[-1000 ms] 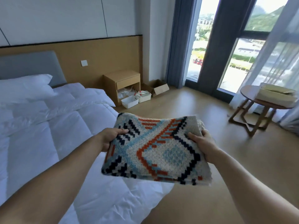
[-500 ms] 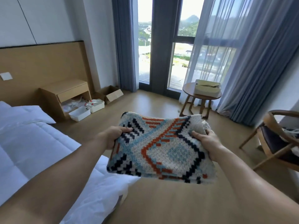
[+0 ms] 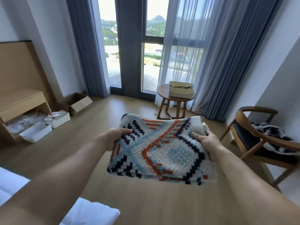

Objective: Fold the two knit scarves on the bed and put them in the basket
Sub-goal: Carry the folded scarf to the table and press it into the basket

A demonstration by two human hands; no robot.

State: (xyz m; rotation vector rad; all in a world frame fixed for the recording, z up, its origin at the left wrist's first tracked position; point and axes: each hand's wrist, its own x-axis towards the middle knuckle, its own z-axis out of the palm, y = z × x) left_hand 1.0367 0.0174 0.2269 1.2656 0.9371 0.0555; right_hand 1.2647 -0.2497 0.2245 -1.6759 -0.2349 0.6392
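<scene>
**Folded scarf carried level between both hands, basket ahead and slightly right**

The left hand (image 3: 116, 138) is closed on the left edge of the folded scarf (image 3: 159, 150), thumb on top and fingers beneath; the right hand (image 3: 208, 143) is closed on the right edge in the same way; the scarf hangs flat between them over the floor (image 3: 113, 109), its long axis running from hand to hand; neither hand is free. The basket (image 3: 181, 90) stands on the round desk (image 3: 162, 92) by the window, well apart from the hands, straight beyond the scarf and toward the right-hand side; the right hand is judged the nearer. The carry is therefore forward and upward, the scarf to be lowered through the open top. Something already lies inside the basket; whether it is the other scarf cannot be told. A corner of the bed (image 3: 90, 215) shows at lower left.
</scene>
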